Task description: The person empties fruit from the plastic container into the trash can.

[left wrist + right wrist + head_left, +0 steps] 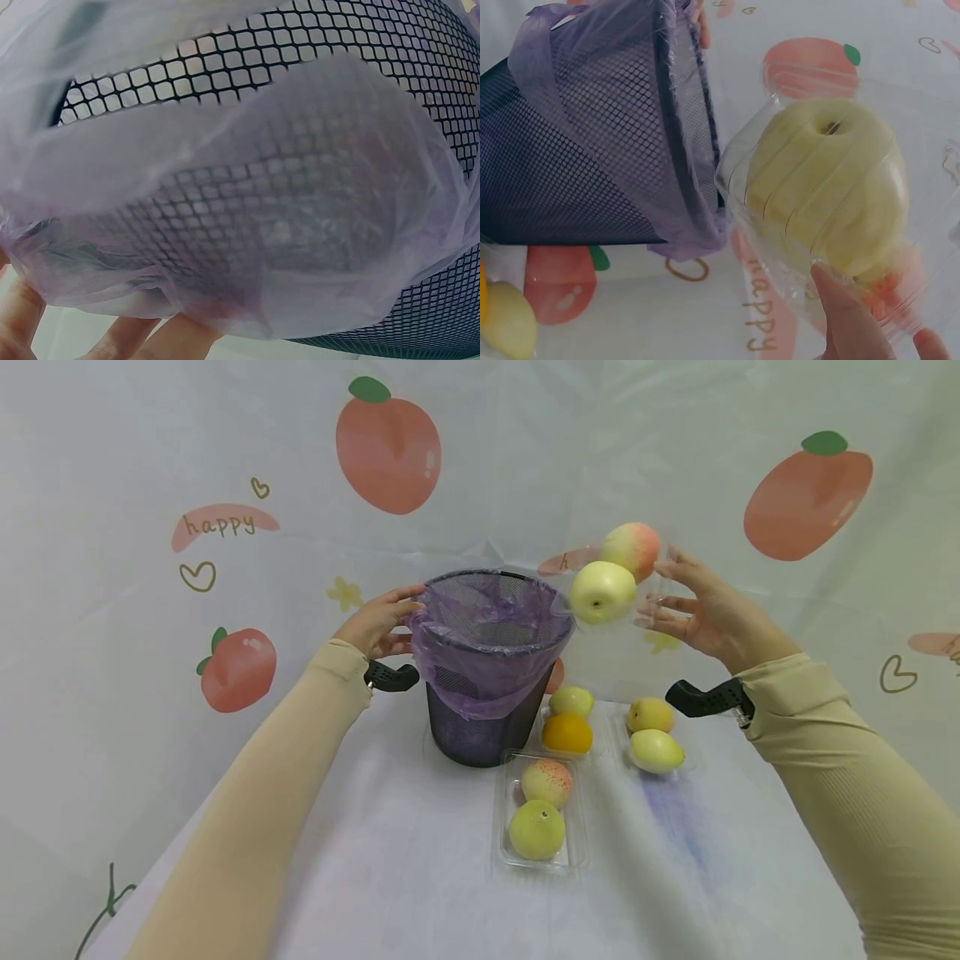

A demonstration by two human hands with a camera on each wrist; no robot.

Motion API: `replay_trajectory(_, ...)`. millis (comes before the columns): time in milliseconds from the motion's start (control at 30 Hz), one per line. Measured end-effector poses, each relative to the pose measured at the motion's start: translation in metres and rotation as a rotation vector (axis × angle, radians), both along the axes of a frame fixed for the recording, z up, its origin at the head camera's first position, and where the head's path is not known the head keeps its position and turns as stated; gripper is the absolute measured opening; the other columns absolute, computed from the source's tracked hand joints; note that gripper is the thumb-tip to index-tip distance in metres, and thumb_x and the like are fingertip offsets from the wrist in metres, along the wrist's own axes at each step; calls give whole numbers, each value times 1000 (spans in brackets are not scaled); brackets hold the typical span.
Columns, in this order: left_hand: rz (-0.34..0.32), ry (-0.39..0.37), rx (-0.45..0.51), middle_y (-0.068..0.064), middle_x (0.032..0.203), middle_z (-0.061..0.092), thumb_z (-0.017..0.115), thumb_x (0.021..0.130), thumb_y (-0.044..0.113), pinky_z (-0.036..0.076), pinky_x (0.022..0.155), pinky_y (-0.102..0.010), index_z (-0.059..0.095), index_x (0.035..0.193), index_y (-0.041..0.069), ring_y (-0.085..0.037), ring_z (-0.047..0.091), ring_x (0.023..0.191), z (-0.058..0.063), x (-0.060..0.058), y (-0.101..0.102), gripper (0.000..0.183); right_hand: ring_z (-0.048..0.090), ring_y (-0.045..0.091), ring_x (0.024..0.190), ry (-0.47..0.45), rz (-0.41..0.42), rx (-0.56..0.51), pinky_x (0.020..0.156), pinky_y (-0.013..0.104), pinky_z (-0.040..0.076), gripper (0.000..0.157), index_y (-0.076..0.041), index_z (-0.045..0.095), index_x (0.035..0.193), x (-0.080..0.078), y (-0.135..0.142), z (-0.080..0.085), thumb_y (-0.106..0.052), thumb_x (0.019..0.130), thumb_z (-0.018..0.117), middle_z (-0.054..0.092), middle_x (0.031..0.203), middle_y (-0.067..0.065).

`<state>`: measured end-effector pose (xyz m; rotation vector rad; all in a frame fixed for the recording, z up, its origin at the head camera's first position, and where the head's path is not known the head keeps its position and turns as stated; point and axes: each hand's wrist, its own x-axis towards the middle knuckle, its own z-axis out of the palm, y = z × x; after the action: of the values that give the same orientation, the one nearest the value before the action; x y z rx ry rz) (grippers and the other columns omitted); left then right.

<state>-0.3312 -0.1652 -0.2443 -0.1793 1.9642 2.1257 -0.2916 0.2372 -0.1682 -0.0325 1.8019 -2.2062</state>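
From here I can't see the inside base of the mesh bin (pixel 480 745) past its purple liner (pixel 480 672). In the right wrist view, the peach (pixel 895 281) is blurred and partly behind the pale apple (pixel 829 184); the lower edge crops the right hand (pixel 855 326).

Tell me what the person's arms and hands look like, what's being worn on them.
A long beige fabric left sleeve and matching right sleeve reach the wrists. A black, perforated, curved piece juts from each cuff. The left hand and right hand are bare.
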Motion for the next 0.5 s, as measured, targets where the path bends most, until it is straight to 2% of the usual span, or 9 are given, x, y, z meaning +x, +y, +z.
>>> replay_trajectory(67, 3, -2, -3, -1, 111, 46, 50, 102, 21, 56, 62, -25, 41, 147, 31, -15, 59, 79, 0, 0, 0, 47, 24, 30, 140, 11, -17, 18, 82, 31, 58, 74, -53, 16, 148, -2, -3, 2, -33, 94, 62, -12, 160, 8)
replay_trajectory(300, 0, -8, 10, -1, 110, 45, 50, 101, 20, 56, 62, -25, 41, 148, 31, -14, 59, 77, -1, -1, 0, 48, 32, 33, 132, 49, -84, 54, 80, 32, 59, 78, -51, 18, 149, -6, -12, 12, -29, 91, 67, 3, 158, 5)
replay_trajectory(500, 3, -4, 1, 0, 111, 46, 50, 101, 22, 56, 62, -25, 42, 147, 32, -14, 59, 79, -1, -2, -1, 47, 27, 36, 138, 85, -104, 84, 78, 32, 59, 80, -48, 23, 149, -7, -25, 18, -25, 88, 71, 3, 159, 10)
